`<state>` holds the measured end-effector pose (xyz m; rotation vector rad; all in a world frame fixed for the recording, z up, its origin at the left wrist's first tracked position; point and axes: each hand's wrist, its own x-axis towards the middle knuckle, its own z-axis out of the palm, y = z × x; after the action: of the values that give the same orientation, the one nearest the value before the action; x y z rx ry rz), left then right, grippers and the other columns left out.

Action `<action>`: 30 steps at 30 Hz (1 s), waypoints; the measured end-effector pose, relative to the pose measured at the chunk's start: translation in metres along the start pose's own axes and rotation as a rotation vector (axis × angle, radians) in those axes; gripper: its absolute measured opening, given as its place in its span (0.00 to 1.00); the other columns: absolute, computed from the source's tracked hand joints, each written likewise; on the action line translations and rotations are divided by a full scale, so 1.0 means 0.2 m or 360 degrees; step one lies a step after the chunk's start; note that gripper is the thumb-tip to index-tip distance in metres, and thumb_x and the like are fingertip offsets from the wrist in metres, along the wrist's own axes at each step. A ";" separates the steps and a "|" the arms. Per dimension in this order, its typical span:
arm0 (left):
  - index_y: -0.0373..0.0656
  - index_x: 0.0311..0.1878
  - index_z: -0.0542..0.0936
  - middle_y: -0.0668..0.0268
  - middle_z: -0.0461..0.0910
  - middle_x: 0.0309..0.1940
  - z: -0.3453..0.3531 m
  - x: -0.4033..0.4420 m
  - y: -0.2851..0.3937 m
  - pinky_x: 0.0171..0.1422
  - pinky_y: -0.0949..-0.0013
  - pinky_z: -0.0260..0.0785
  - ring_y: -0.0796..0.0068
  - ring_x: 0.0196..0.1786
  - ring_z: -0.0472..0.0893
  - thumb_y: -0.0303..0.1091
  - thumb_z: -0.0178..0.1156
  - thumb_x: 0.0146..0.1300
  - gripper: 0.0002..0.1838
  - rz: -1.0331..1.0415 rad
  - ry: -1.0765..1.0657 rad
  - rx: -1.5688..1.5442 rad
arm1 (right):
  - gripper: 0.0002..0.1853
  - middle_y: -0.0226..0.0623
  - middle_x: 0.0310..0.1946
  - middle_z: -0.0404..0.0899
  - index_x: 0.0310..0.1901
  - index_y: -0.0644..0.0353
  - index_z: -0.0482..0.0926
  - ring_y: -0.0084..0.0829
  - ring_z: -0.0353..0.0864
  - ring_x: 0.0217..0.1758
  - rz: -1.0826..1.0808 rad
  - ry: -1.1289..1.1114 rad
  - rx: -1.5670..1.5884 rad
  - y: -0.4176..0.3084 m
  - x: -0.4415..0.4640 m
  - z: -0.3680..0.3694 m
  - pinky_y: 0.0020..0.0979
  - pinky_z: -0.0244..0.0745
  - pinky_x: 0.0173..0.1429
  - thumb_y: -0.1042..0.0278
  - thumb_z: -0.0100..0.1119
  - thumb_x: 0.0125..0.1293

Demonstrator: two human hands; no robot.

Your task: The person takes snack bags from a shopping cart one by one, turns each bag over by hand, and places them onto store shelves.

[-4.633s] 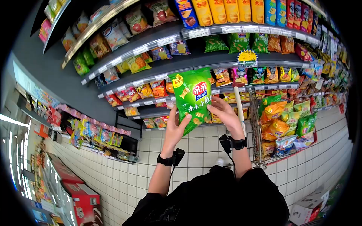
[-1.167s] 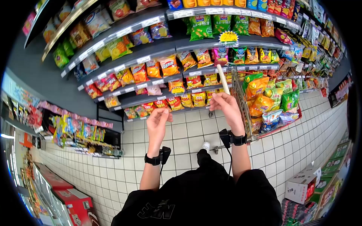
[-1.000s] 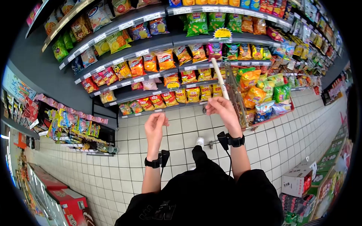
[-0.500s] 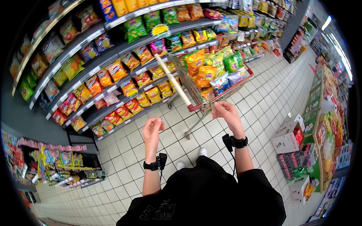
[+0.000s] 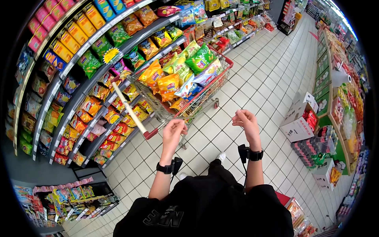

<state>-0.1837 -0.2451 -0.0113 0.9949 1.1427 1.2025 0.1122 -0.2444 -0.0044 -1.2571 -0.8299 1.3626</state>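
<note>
My left hand (image 5: 172,133) is raised in front of me with its fingers curled loosely and nothing visible in them. It overlaps the near corner of a shopping cart (image 5: 223,79) in the view; touch cannot be made out. My right hand (image 5: 247,122) is held up over the tiled floor, fingers bent and a little apart, holding nothing. Snack bags fill the cart, among them a green bag (image 5: 200,59) and an orange bag (image 5: 168,86). The cart's white handle (image 5: 129,106) with red ends lies left of my left hand, apart from it.
Curved shelves (image 5: 91,85) of snack bags and boxes run along the left. A rack (image 5: 71,197) of small packets stands at lower left. On the right are an opened carton (image 5: 299,122), shrink-wrapped drinks (image 5: 316,148) and a green-sided display (image 5: 324,85).
The green bag once held in both hands is no longer in them. The view has turned right, so the cart and shelves have shifted left. Most recently, the cart handle appears left of both hands.
</note>
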 end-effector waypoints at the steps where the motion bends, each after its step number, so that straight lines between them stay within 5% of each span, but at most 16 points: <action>1: 0.34 0.44 0.78 0.65 0.80 0.33 0.10 0.05 0.00 0.38 0.74 0.75 0.79 0.36 0.80 0.32 0.58 0.69 0.09 -0.0012 -0.0038 -0.0006 | 0.15 0.38 0.31 0.82 0.41 0.67 0.77 0.25 0.81 0.32 -0.0008 0.0026 0.0032 -0.02 0.04 -0.09 0.27 0.80 0.41 0.60 0.58 0.70; 15: 0.37 0.44 0.78 0.66 0.80 0.34 1.00 0.54 -0.21 0.40 0.73 0.76 0.79 0.37 0.80 0.33 0.57 0.70 0.09 -0.0134 -0.0479 0.0266 | 0.12 0.38 0.34 0.82 0.41 0.64 0.78 0.26 0.82 0.38 0.0029 0.0491 0.0262 0.01 0.22 -1.00 0.30 0.81 0.42 0.62 0.56 0.71; 24: 0.35 0.45 0.78 0.65 0.80 0.33 1.23 0.91 -0.26 0.40 0.73 0.76 0.78 0.38 0.81 0.32 0.57 0.70 0.09 -0.0171 -0.0572 0.0145 | 0.13 0.37 0.35 0.82 0.41 0.65 0.79 0.26 0.82 0.37 -0.0021 0.0554 0.0156 -0.17 0.51 -1.08 0.29 0.81 0.43 0.61 0.56 0.71; 30: 0.35 0.49 0.77 0.64 0.80 0.35 1.03 1.46 -0.26 0.41 0.73 0.76 0.77 0.37 0.80 0.33 0.56 0.70 0.11 -0.0076 -0.0186 -0.0137 | 0.14 0.38 0.36 0.82 0.40 0.66 0.79 0.27 0.82 0.39 -0.0027 0.0259 -0.0083 -0.39 1.17 -0.88 0.29 0.80 0.44 0.61 0.56 0.70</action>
<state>0.0283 0.0422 -0.0617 0.9548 1.0092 1.1312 0.3253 -0.0295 -0.0210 -1.3788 -0.7650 1.2143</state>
